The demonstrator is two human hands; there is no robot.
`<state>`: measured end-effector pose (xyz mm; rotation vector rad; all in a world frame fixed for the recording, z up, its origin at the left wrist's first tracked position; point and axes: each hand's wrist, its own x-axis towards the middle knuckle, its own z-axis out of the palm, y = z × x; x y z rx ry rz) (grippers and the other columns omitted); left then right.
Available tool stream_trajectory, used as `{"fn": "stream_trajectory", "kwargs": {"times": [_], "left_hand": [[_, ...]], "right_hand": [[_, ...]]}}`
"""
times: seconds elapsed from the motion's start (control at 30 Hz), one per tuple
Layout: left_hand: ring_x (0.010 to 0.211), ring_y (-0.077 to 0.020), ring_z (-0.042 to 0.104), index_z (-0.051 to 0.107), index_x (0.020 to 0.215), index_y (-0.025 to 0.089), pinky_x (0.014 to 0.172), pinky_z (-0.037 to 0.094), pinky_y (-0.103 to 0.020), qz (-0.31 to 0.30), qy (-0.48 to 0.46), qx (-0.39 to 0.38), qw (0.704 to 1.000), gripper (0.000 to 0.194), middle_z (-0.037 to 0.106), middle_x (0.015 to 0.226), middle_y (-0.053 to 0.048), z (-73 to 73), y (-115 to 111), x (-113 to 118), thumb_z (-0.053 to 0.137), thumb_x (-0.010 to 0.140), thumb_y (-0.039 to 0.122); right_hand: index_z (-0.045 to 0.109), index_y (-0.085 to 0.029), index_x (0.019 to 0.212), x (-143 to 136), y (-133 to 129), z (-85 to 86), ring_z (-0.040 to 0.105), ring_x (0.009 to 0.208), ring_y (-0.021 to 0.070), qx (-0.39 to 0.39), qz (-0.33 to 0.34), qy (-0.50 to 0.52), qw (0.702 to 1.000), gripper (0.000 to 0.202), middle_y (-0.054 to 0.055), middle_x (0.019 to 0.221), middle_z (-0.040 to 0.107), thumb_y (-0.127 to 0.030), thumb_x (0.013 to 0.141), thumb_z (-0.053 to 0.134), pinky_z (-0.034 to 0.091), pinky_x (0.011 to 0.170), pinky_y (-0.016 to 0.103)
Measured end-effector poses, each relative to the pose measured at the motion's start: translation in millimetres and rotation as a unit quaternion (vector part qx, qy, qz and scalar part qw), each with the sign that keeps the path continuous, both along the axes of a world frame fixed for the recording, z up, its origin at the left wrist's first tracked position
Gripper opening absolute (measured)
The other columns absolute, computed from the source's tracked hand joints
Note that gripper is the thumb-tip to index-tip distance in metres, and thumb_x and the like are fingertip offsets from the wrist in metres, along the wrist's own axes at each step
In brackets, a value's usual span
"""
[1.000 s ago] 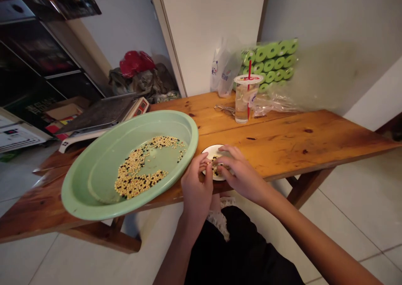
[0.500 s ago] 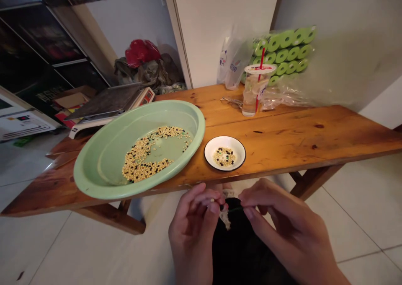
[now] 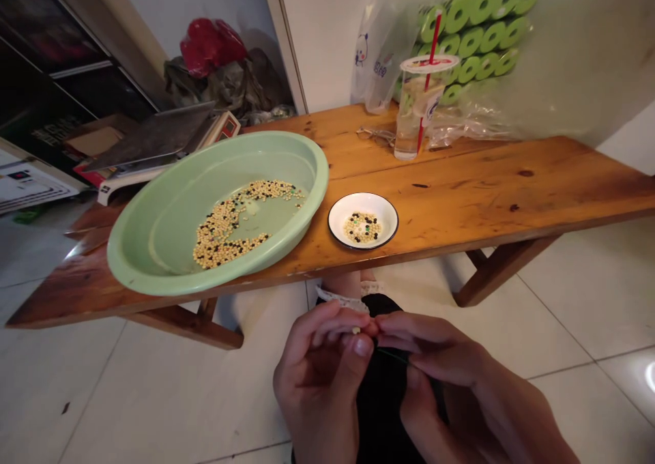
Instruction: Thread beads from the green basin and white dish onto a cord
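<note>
Pale bead shows between the thumb and fingers of the left hand, a narrow grip closed on it. The right hand is closed narrowly too, holding a thin green thread that runs left toward the left fingertips; whether it passes through the bead cannot be told. The fingertips of both hands meet or nearly meet, low at the near side, over black clothing and in front of the near edge of the wooden table.

Just beyond the hands, near that edge, sits a white bowl with a dark rim, holding mixed beads, mostly pale with some black and a few green. Left of it, a large green basin holds many more pale and black loose beads in a curved band. Behind the basin, at the far left, is a scale with a dark flat top, and a red plastic bag lies beyond it.

At the table's far side, a clear lidded cup stands upright with a red straw in it. A translucent bag and a pack of green rolls are behind the cup.
</note>
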<state>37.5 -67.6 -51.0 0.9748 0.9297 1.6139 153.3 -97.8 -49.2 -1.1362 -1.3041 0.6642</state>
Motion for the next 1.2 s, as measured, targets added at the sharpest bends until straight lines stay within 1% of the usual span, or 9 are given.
{"fn": "stream_trajectory", "kwargs": {"times": [0.13,0.27,0.4,0.5,0.63,0.73,0.93,1.1,1.2], "left_hand": [[0.083,-0.0062,0.075,0.072,0.110,0.037,0.079,0.061,-0.011,0.014,0.026,0.022,0.999,0.028,0.079,0.091,0.008,-0.3,-0.2,2.6,0.075,0.086,0.022],[0.079,-0.0062,0.075,0.072,0.108,0.034,0.078,0.062,-0.011,0.046,0.042,0.043,0.997,0.026,0.079,0.089,0.009,1.0,0.2,7.1,0.077,0.085,0.022],[0.074,-0.0061,0.075,0.073,0.104,0.032,0.076,0.062,-0.011,0.104,0.063,0.075,0.990,0.026,0.079,0.086,0.010,2.3,-0.5,11.7,0.080,0.081,0.021],[0.070,-0.0080,0.075,0.074,0.102,0.032,0.072,0.065,-0.015,0.127,0.075,0.081,0.986,0.028,0.079,0.083,0.010,1.4,-1.3,10.7,0.083,0.078,0.021],[0.074,-0.0105,0.076,0.071,0.109,0.032,0.072,0.066,-0.019,0.119,0.121,0.083,0.982,0.040,0.078,0.086,0.009,-2.4,-3.1,3.3,0.078,0.079,0.007],[0.077,-0.0113,0.076,0.069,0.114,0.033,0.075,0.066,-0.020,0.124,0.174,0.088,0.973,0.056,0.079,0.088,0.009,-3.8,-6.1,-2.2,0.074,0.074,-0.006],[0.076,-0.0142,0.077,0.068,0.118,0.033,0.074,0.067,-0.025,0.132,0.230,0.099,0.959,0.060,0.079,0.090,0.008,-2.6,-11.2,-7.6,0.077,0.071,-0.005],[0.075,-0.0156,0.077,0.067,0.121,0.035,0.072,0.067,-0.029,0.112,0.228,0.104,0.962,0.061,0.080,0.089,0.007,-5.2,-9.4,-8.6,0.077,0.073,-0.002],[0.077,-0.0134,0.076,0.066,0.123,0.033,0.076,0.066,-0.026,0.095,0.215,0.128,0.963,0.065,0.080,0.091,0.008,-5.1,-6.5,-9.6,0.075,0.072,-0.007]], "right_hand": [[0.068,-0.032,0.093,9.1,13.5,8.4,0.078,0.090,0.0318,-0.023,0.060,0.024,0.998,0.024,0.008,0.101,0.079,-0.019,0.075,0.076,0.069,0.066,0.040],[0.069,-0.030,0.088,5.5,25.3,13.1,0.078,0.088,0.0314,-0.025,0.057,0.041,0.997,0.017,0.009,0.097,0.079,-0.025,0.075,0.078,0.068,0.063,0.039],[0.068,-0.027,0.087,1.4,22.4,7.9,0.077,0.089,0.0313,-0.026,0.047,0.063,0.997,0.015,0.011,0.097,0.078,-0.023,0.077,0.078,0.068,0.065,0.039],[0.065,-0.026,0.089,1.8,16.6,1.3,0.076,0.092,0.0282,-0.022,0.050,0.089,0.995,0.015,0.010,0.100,0.077,-0.013,0.082,0.071,0.068,0.071,0.037],[0.061,-0.028,0.095,4.0,14.9,-1.6,0.074,0.099,0.0191,-0.016,0.095,0.113,0.989,0.030,0.003,0.101,0.075,0.001,0.088,0.055,0.066,0.083,0.032],[0.062,-0.028,0.096,3.8,16.9,2.2,0.072,0.100,0.0173,-0.009,0.093,0.084,0.992,0.033,0.002,0.100,0.074,0.002,0.085,0.056,0.064,0.085,0.029],[0.063,-0.029,0.097,2.7,16.4,11.4,0.074,0.092,0.0185,0.002,0.075,-0.003,0.997,0.035,0.003,0.099,0.075,0.002,0.081,0.057,0.063,0.078,0.028],[0.060,-0.029,0.095,3.5,18.0,15.8,0.074,0.083,0.0183,0.023,0.068,-0.031,0.997,0.034,0.003,0.092,0.073,0.001,0.080,0.056,0.063,0.070,0.028],[0.060,-0.028,0.094,5.6,20.4,18.9,0.074,0.079,0.0166,0.040,0.063,-0.057,0.996,0.031,0.004,0.090,0.072,-0.001,0.081,0.056,0.063,0.068,0.025]]}}
